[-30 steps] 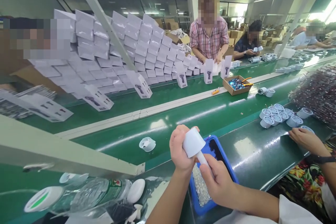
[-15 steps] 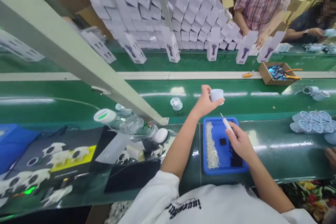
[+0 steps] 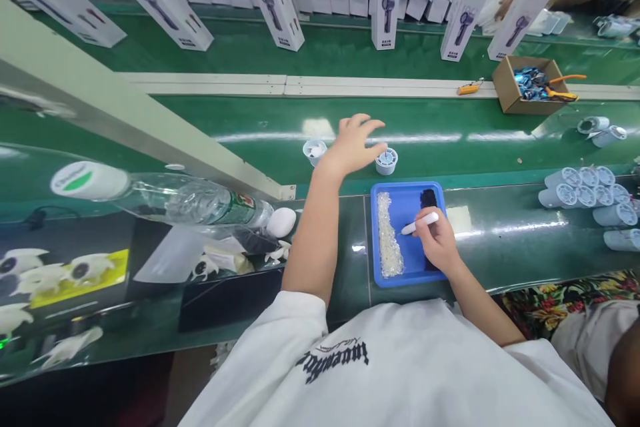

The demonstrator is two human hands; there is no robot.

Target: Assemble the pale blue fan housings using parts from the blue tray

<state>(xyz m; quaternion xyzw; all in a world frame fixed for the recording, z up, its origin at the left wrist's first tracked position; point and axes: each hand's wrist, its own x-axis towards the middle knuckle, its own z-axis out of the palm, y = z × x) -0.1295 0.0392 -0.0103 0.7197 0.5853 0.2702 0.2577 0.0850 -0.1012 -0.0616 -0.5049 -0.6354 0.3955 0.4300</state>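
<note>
My left hand [image 3: 353,143] is open over the green belt, its fingers spread. Beside its thumb a pale blue round plastic housing [image 3: 386,161] stands upright; whether the thumb touches it I cannot tell. A second such housing [image 3: 315,151], with white bits inside, stands left of the hand. In my right hand [image 3: 439,243] is a white pen-like tool [image 3: 421,222] with a thin tip. That tip points left, at the small clear pieces [image 3: 389,240] heaped along one side of a blue tray [image 3: 407,282]. Small black pieces [image 3: 428,198] lie at the tray's far right.
Several pale blue housings [image 3: 580,188] stand grouped at the right. A slanting metal post [image 3: 200,143] and a plastic bottle [image 3: 200,200] are at the left. Beyond the belt are a cardboard box [image 3: 520,103] and upright white cartons [image 3: 385,13]. Other people sit across and at the right.
My left hand has let go of the pale blue housing, now on the belt, and moved left with fingers spread. The tool's tip has moved down into the tray. The view has tilted downward.
</note>
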